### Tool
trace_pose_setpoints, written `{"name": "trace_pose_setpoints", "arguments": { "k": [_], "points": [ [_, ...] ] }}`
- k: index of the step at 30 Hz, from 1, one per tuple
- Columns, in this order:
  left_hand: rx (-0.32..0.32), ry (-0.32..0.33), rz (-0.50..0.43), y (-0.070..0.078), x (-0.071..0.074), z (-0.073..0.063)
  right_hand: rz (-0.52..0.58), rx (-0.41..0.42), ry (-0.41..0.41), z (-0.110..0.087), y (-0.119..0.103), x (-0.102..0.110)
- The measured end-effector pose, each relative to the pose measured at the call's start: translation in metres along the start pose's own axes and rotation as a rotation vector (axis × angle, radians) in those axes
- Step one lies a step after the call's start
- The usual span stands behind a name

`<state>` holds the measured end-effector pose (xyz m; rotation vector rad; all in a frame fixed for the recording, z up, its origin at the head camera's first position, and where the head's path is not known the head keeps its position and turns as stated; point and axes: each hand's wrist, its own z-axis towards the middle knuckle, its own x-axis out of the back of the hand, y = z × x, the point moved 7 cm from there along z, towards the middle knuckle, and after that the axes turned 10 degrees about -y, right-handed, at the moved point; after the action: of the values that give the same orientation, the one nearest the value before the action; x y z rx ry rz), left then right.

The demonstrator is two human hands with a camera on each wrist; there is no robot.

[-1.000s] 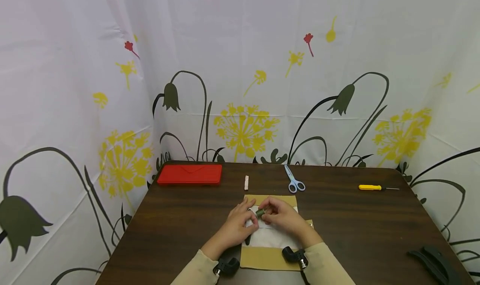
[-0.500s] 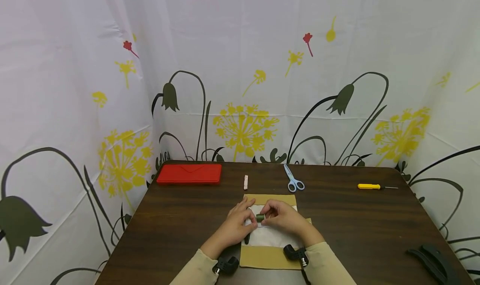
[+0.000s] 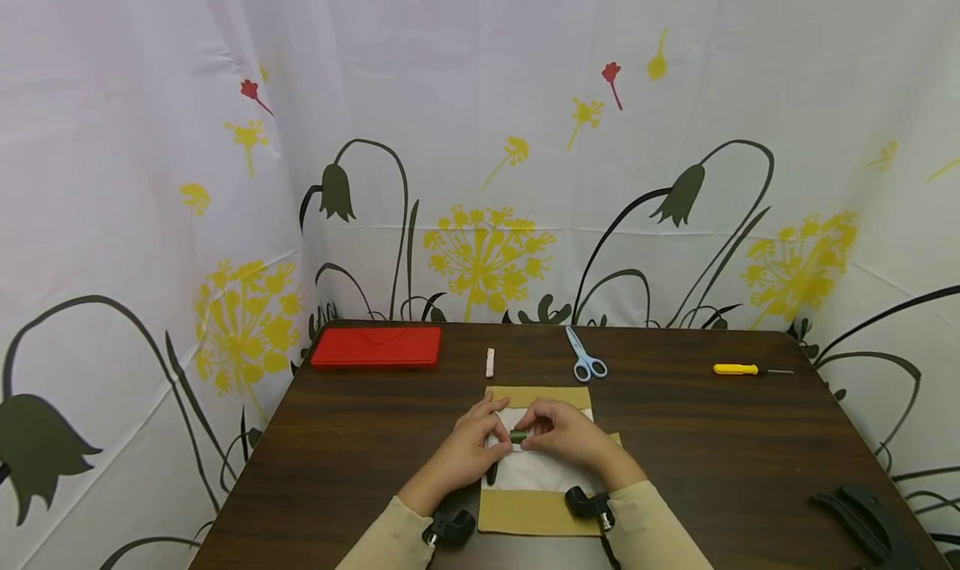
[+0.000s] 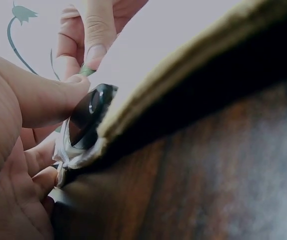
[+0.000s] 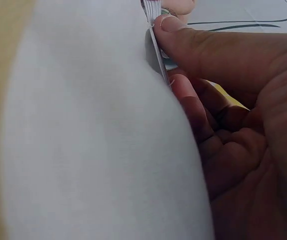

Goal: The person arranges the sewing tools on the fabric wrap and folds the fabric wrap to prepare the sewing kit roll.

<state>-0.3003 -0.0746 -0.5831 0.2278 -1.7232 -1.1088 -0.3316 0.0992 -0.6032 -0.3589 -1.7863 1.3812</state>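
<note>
A tan-and-white cloth organizer (image 3: 528, 512) lies on the table before me. My right hand (image 3: 562, 438) pinches a green thread spool (image 3: 518, 437) above its white part, at the spool's right end. At the organizer's left side my left hand (image 3: 467, 447) grips the cloth edge, its fingertips close to the spool's other end. In the left wrist view the left thumb (image 4: 58, 100) lies over a glossy black handle (image 4: 91, 115) held at the edge, with fingers curled beneath. A white elastic band (image 5: 153, 12) shows near the right thumb (image 5: 208, 55); the fingers hide much of the spool.
Behind the organizer lie a red case (image 3: 377, 347), a small pale pink strip (image 3: 491, 362) and light-blue scissors (image 3: 585, 357). Farther right is a yellow-handled pointed tool (image 3: 738, 370). A dark green tool (image 3: 866, 520) lies at the front right. A flowered curtain (image 3: 480, 137) hangs behind the table.
The spool has turned from a slant to nearly level and sits slightly lower and further left, with the right hand following. My left thumb and forefinger have shifted slightly; the hand stays at the edge.
</note>
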Motion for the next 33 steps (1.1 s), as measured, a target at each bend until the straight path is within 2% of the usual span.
{"name": "trace_pose_setpoints", "arguments": {
  "k": [7, 15, 24, 33],
  "points": [
    [-0.003, 0.002, 0.014, -0.001, 0.000, 0.000, -0.016, 0.011, -0.002, -0.001, -0.003, 0.000],
    [0.023, -0.005, 0.000, -0.001, -0.001, 0.000, -0.045, 0.033, -0.001, -0.001, -0.006, 0.000],
    [-0.006, 0.012, -0.009, 0.003, -0.001, -0.001, -0.085, 0.060, -0.022, -0.003, -0.008, 0.000],
    [-0.004, 0.033, -0.021, 0.001, 0.000, 0.000, -0.120, 0.062, -0.031, -0.001, -0.011, 0.001]
  ]
}}
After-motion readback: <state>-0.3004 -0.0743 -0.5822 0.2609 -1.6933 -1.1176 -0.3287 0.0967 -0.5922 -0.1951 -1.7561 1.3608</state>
